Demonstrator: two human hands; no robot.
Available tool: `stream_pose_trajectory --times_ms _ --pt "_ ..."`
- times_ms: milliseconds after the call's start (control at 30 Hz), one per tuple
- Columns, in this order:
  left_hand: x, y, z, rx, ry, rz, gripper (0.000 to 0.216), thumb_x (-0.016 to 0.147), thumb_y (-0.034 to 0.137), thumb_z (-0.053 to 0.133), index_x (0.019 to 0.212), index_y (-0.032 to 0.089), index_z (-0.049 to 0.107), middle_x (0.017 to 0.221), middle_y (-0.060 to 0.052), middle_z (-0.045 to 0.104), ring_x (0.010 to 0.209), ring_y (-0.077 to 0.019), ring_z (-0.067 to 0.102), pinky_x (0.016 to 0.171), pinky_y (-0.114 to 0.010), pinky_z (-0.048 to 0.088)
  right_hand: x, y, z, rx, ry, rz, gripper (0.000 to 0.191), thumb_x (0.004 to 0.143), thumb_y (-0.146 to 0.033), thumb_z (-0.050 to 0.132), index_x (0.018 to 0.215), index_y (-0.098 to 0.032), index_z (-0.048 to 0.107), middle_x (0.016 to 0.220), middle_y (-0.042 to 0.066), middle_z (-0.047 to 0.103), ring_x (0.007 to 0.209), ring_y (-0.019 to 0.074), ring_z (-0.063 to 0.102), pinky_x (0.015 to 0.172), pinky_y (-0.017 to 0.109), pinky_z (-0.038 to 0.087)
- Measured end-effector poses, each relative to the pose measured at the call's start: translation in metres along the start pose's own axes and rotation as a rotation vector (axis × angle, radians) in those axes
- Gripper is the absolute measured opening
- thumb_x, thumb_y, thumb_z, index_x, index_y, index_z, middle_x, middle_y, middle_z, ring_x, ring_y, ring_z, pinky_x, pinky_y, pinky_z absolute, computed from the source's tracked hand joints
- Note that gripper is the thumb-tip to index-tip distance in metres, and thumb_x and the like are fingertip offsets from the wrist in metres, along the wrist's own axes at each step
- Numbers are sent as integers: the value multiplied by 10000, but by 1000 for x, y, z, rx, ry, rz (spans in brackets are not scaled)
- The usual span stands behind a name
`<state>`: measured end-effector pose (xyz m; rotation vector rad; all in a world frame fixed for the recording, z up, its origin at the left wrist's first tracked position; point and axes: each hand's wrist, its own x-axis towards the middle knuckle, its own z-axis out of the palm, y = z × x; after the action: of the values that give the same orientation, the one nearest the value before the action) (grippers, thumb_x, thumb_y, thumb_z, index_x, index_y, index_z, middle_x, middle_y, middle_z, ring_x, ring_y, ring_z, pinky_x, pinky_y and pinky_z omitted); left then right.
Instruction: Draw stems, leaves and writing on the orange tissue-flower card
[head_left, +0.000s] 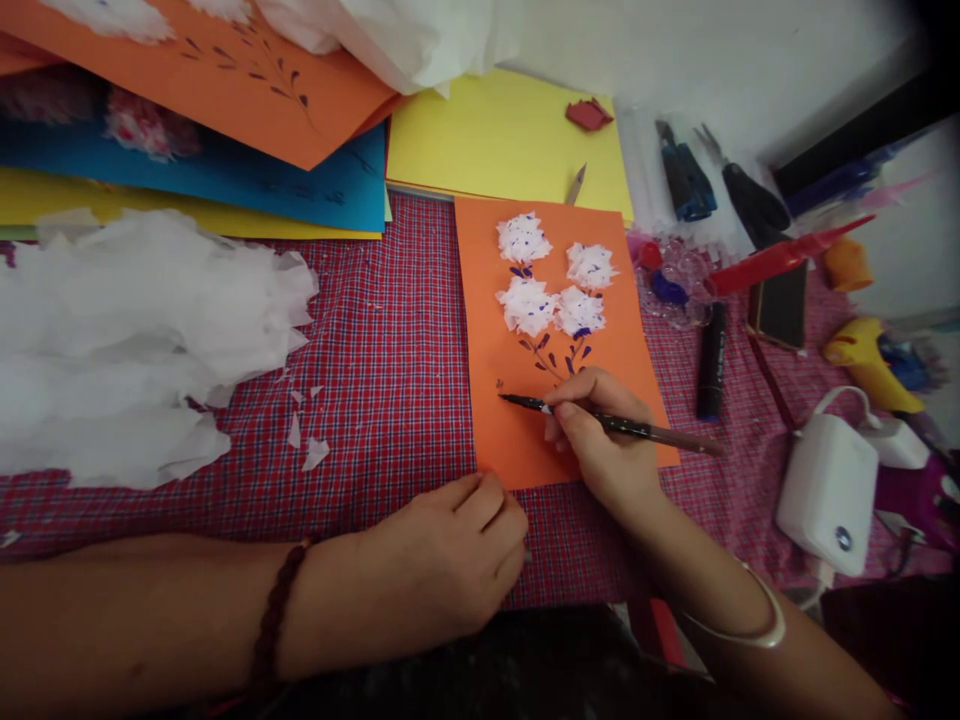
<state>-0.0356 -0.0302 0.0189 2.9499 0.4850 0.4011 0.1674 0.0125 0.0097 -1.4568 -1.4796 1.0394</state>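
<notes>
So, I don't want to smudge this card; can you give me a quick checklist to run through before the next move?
1. Pen gripped in the right hand: ok.
2. Pen tip lifted off the orange card: cannot tell; it is at the surface or just above.
3. Left hand pressing the card down: cannot tell; it is at the near left corner.
4. Four white paper flowers away from the pen tip: ok, they sit farther up the card.
5. Paper scraps off the card: ok, on the checked cloth.
6. Ink dry: cannot tell.

Left hand (446,555) curled palm down, left forearm (150,615) sideways, right hand (619,470) pinching
</notes>
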Motion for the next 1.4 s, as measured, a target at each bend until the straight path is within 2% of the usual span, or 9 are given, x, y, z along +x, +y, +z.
stream_pose_trajectory --times_ms 133,333,567,667,833,967,1200,1400 --pt "-1 0 0 -9 7 -3 142 920 178 519 906 136 654 970 -113 695 880 -255 650 757 -380 567 0 0 0 -8 -14 -13 65 793 -180 552 759 -217 593 540 -46 591 446 103 514 434 241 411" --pt "-2 1 3 -16 14 -8 137 925 176 515 900 138 643 986 -121 696 891 -254 645 775 -381 566 0 2 -2 -15 66 2 89 821 -175 541 767 -214 599 543 -41 595 444 101 503 430 242 396" --pt "-1 -1 3 -16 16 -1 107 909 199 571 917 134 656 982 -105 696 892 -244 639 839 -378 557 -2 0 -2 -3 -24 -16 84 800 -174 544 742 -220 584 534 -44 573 447 106 500 431 248 398" --pt "-2 0 2 -12 7 -6 109 915 205 564 918 137 648 1002 -115 696 897 -233 633 829 -371 556 -2 0 -2 -48 13 -9 89 797 -174 548 732 -222 585 536 -42 570 456 105 493 441 251 391" --pt "-1 0 1 0 2 -5 117 914 201 550 919 138 649 1010 -119 699 900 -226 632 823 -365 558 -1 2 -1 5 115 5 87 825 -186 535 765 -221 588 533 -42 584 424 98 481 408 237 372" --pt "0 -1 1 -13 14 -2 127 917 195 535 896 139 647 995 -124 702 889 -242 645 754 -361 567 0 1 0 -14 100 10 60 827 -195 546 784 -219 580 552 -39 596 433 97 489 414 235 375" --pt "0 -1 1 -19 18 -10 103 911 190 553 897 137 641 1001 -122 705 892 -252 647 758 -367 569 0 0 0 -21 31 6 60 814 -198 542 768 -218 574 545 -45 582 441 96 491 428 238 385" --pt "-2 0 6 -27 37 -21 112 922 202 551 906 136 639 1019 -121 703 917 -254 644 764 -371 565 0 1 -2 -59 91 12 73 807 -185 543 753 -215 582 546 -45 568 448 94 475 427 239 365"
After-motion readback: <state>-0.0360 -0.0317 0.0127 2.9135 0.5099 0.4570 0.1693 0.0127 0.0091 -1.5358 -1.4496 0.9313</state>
